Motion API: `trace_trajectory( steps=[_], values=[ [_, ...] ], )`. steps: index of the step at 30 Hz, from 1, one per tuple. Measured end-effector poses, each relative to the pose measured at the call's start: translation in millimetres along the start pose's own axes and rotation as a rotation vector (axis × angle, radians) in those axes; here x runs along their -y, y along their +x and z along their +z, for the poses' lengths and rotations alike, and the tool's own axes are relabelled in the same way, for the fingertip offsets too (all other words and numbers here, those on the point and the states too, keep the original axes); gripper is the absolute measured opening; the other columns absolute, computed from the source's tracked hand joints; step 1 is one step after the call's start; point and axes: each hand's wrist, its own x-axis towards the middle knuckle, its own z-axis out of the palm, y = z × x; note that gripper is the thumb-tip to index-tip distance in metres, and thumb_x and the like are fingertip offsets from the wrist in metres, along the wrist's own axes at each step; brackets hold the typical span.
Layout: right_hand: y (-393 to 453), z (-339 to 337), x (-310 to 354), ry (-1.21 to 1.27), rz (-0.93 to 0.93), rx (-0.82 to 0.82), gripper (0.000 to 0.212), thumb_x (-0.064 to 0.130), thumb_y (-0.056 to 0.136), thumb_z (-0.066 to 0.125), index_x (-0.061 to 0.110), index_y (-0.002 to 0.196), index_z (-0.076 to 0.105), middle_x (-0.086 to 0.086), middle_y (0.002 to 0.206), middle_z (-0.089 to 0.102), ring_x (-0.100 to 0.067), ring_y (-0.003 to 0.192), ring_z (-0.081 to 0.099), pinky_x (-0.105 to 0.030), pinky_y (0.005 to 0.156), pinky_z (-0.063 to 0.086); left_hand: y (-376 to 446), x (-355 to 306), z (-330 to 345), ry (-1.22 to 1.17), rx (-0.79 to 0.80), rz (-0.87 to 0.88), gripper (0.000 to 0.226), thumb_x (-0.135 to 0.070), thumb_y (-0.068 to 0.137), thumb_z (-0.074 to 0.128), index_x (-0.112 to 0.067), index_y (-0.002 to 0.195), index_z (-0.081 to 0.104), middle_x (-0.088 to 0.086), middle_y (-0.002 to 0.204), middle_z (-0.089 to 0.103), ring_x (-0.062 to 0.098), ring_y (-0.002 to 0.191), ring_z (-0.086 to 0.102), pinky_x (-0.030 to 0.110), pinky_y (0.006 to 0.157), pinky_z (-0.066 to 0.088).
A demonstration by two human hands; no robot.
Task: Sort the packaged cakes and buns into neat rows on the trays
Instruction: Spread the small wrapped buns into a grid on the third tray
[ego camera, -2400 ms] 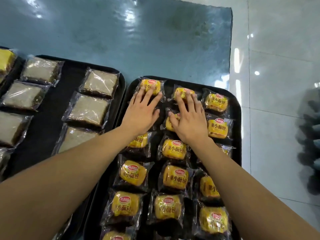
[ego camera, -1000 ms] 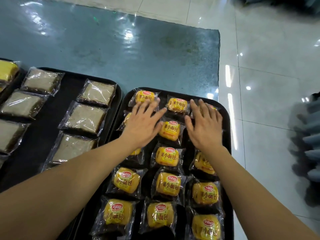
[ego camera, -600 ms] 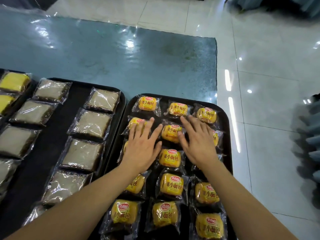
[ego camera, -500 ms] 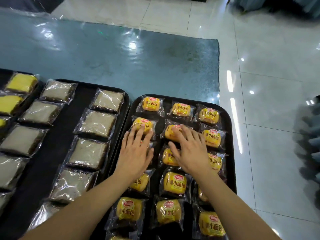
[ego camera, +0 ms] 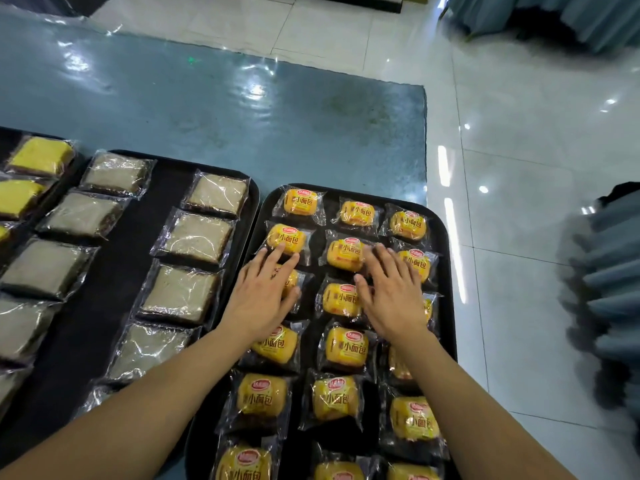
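A black tray (ego camera: 446, 258) on the right holds several yellow packaged buns in three columns, among them one at the top left (ego camera: 300, 201) and one in the middle column (ego camera: 345, 253). My left hand (ego camera: 263, 296) lies flat with straight fingers on the left column's buns, its fingertips touching a bun (ego camera: 286, 238). My right hand (ego camera: 394, 292) lies flat over the right column, its fingers spread and its thumb beside a middle bun (ego camera: 338, 299). A second black tray (ego camera: 104, 292) to the left holds grey-brown packaged cakes (ego camera: 194, 233) in columns.
Yellow packaged cakes (ego camera: 41, 155) lie on a third tray at the far left. The trays sit on a blue-green table (ego camera: 242, 116) whose right edge runs just past the bun tray. White tiled floor (ego camera: 519, 168) and blue-grey fabric (ego camera: 609, 289) lie to the right.
Both hands slid back toward me from the far rows of buns to the third row, staying flat. The far two rows are now uncovered and lined up.
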Motion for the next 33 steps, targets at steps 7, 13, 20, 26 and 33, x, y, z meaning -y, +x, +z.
trace_trajectory(
  steps=[7, 13, 20, 26, 33],
  values=[
    [-37.5, -5.8, -46.2, -0.049, 0.179, 0.055, 0.060, 0.058, 0.104, 0.023, 0.034, 0.159, 0.015, -0.002, 0.168, 0.020, -0.027, 0.154, 0.016, -0.053, 0.125, 0.012, -80.6, -11.8, 17.1, 0.097, -0.059, 0.092, 0.059, -0.051, 0.102, 0.028, -0.033, 0.158, 0.020, 0.005, 0.167, 0.015, 0.030, 0.154, 0.010, 0.052, 0.124, 0.012],
    [-68.1, -16.7, 6.4, 0.060, 0.056, 0.039, 0.066, 0.063, 0.102, 0.025, 0.033, 0.161, 0.015, -0.002, 0.168, 0.019, -0.026, 0.154, 0.016, -0.047, 0.124, 0.009, -115.5, -7.7, 26.0, 0.100, 0.050, 0.081, 0.061, -0.054, 0.103, 0.021, -0.042, 0.158, -0.004, 0.002, 0.169, 0.003, 0.032, 0.154, 0.000, 0.053, 0.123, 0.015],
    [-99.3, 10.7, 49.1, 0.032, -0.011, 0.231, 0.070, 0.068, 0.101, 0.023, 0.042, 0.159, -0.007, 0.001, 0.170, -0.009, -0.020, 0.156, -0.008, -0.039, 0.123, -0.005, -105.6, -5.8, 9.7, 0.027, 0.140, 0.051, 0.067, -0.042, 0.105, 0.038, -0.047, 0.155, -0.006, 0.003, 0.168, -0.005, 0.029, 0.154, -0.006, 0.048, 0.124, 0.021],
    [-105.1, -14.0, 45.5, 0.104, 0.044, 0.131, 0.065, 0.060, 0.102, 0.036, 0.033, 0.159, 0.022, 0.003, 0.164, 0.024, -0.023, 0.151, 0.021, -0.044, 0.123, 0.015, -91.5, -4.1, -8.1, -0.023, 0.052, 0.050, 0.065, -0.050, 0.100, 0.044, -0.043, 0.156, 0.012, 0.004, 0.168, 0.006, 0.032, 0.154, 0.005, 0.052, 0.121, 0.016],
    [-109.7, -3.2, 51.0, 0.126, 0.124, 0.217, 0.057, 0.051, 0.097, 0.055, 0.030, 0.148, 0.039, 0.002, 0.147, 0.042, -0.020, 0.137, 0.034, -0.040, 0.115, 0.036, -51.4, 4.4, -11.7, -0.061, 0.139, 0.020, 0.070, -0.060, 0.097, 0.045, -0.045, 0.156, 0.011, 0.000, 0.168, -0.009, 0.034, 0.154, -0.001, 0.056, 0.117, 0.032]
  ],
)
